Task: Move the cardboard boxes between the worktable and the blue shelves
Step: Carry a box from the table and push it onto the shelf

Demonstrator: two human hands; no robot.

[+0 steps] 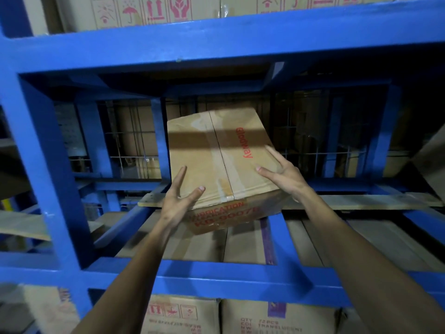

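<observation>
cardboard box [216,160] – tilted on blue shelf [337,203] front edge | left hand [179,201] – grip spread, fingers touching box | right hand [284,172] – grip spread on box top

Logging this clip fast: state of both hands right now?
Left hand: open, straight fingers against the cardboard box.
Right hand: open, fingers spread on the box's right side.

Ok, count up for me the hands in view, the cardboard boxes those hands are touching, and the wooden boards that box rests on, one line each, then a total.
Hands: 2, the left hand and the right hand, fingers spread on the box.
Cardboard box being touched: 1, tilted, with red print.
Wooden board under it: 1.
Total: 4.
</observation>
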